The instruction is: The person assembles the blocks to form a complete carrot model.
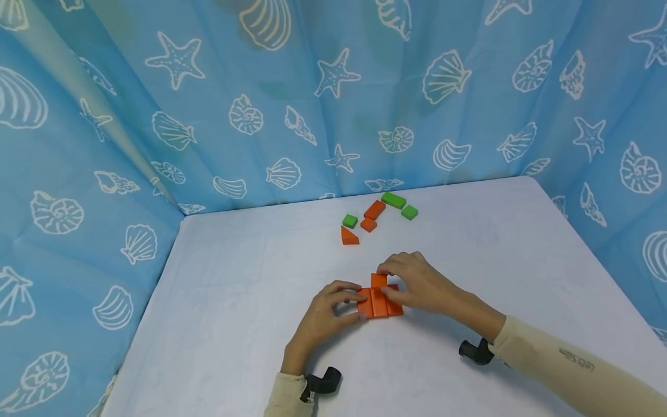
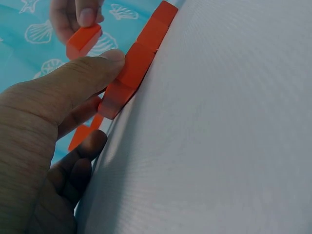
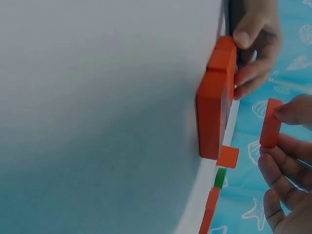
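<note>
Several orange blocks (image 1: 379,305) lie flat, side by side, on the white table. My left hand (image 1: 325,313) grips the left end of this row, thumb at the near corner and fingers along the far side. In the left wrist view the thumb touches the side of an orange block (image 2: 138,63). Between the thumb and fingers of my right hand (image 1: 422,285) is a small orange block (image 3: 270,123), pinched and raised above the row. The right wrist view shows it apart from the row's right-end block (image 3: 210,117).
Farther back on the table lie an orange wedge (image 1: 349,236), a small green block (image 1: 350,220), two orange blocks (image 1: 374,209) and two more green blocks (image 1: 393,200). A blue curtain with white shells (image 1: 283,174) hangs behind the table (image 1: 234,278).
</note>
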A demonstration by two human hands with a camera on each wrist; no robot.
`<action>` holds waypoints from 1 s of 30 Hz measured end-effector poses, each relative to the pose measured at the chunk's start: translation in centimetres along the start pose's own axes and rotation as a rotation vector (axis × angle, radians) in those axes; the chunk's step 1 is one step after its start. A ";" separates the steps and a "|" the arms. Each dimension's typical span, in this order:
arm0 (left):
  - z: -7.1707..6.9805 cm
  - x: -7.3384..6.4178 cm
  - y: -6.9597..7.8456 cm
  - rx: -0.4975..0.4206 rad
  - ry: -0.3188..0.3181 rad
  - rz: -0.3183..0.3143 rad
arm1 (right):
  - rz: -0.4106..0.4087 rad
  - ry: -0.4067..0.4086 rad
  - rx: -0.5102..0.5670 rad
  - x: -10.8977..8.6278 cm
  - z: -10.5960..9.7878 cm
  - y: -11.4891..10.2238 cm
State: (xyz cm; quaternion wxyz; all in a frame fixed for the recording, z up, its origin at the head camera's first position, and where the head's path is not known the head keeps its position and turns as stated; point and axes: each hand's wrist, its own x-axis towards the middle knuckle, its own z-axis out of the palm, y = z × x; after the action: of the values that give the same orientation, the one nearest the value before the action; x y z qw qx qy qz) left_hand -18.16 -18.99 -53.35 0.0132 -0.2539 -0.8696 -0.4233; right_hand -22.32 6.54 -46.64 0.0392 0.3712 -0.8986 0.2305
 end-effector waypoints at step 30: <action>0.0 0.0 0.1 0.005 0.016 -0.005 | -0.218 -0.022 0.016 -3.7 3.0 -1.8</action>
State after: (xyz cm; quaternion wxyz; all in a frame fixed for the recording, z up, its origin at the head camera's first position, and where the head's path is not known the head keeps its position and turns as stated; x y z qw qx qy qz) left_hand -18.07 -18.93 -53.27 0.0196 -0.2483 -0.8711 -0.4232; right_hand -18.13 6.49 -49.51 0.0510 0.4697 -0.8513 0.2281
